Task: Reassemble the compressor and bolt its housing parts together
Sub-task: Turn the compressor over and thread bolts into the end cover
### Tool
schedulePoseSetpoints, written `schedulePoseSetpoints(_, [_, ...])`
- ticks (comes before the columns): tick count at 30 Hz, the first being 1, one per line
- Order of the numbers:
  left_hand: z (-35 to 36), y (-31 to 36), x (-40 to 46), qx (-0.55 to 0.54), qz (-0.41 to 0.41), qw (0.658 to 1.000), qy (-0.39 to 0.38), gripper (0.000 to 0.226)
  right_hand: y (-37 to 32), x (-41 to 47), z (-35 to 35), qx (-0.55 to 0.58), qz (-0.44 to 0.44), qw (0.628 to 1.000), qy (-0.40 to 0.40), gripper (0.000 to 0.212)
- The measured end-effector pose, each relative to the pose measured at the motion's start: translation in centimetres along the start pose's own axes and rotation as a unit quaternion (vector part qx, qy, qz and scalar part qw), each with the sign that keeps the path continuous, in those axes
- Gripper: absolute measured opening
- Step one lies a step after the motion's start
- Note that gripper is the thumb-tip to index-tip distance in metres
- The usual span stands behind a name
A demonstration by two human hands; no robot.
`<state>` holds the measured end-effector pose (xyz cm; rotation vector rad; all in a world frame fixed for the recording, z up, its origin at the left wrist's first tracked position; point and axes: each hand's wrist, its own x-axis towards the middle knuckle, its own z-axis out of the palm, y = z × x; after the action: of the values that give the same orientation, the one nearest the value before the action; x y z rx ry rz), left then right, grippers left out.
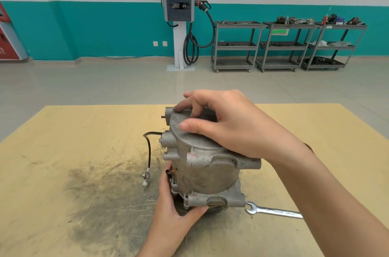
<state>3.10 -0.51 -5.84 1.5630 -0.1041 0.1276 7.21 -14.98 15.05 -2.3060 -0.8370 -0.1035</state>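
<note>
- The right hand [227, 124] was laid over the top cap of the compressor [202, 164], its fingers curled round the far rim and the thumb pressed against the near face, so that the cap was gripped from above.
- The left hand [176, 202] was curled round the lower flange, the thumb hooked under the near lug and the fingers hidden behind the body (their exact lie could not be told).
- The compressor was stood on end near the middle of the worktop [63, 151], tilted a little, its pulley end down and largely out of sight.
- The body was judged heavy and rigid, being of cast metal; its dull, grimy surface was thought likely to be slightly slippery, so the projecting lugs and flange were reckoned the surest places to be held.
- The cable [149, 151] with its small connector [146, 178] was judged the fragile part and not to be used for lifting.
- A spanner [273, 212] was seen lying just beside the base, on the right, untouched.
- No loose bolts could be made out on the worktop.
</note>
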Motion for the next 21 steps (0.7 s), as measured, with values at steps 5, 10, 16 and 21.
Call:
schedulePoseSetpoints(5, [0.06, 0.15, -0.16, -0.008, 0.007, 1.000, -0.001, 0.117, 0.15, -0.36, -0.12, 0.029, 0.009, 0.999, 0.014, 0.019])
schedulePoseSetpoints(10, [0.11, -0.02, 0.00, -0.002, 0.018, 1.000, 0.000, 0.111, 0.15, -0.39, -0.58, 0.009, 0.005, 1.000, -0.022, 0.008])
schedulePoseSetpoints(16, [-0.01, -0.21, 0.02, 0.000, 0.016, 1.000, -0.002, 0.110, 0.13, -0.18, 0.21, 0.009, 0.016, 1.000, 0.021, 0.024])
schedulePoseSetpoints(21, [0.00, -0.18, 0.05, -0.005, 0.017, 1.000, -0.003, 0.108, 0.57, -0.56, -0.32, 0.036, 0.015, 0.999, 0.029, 0.019])
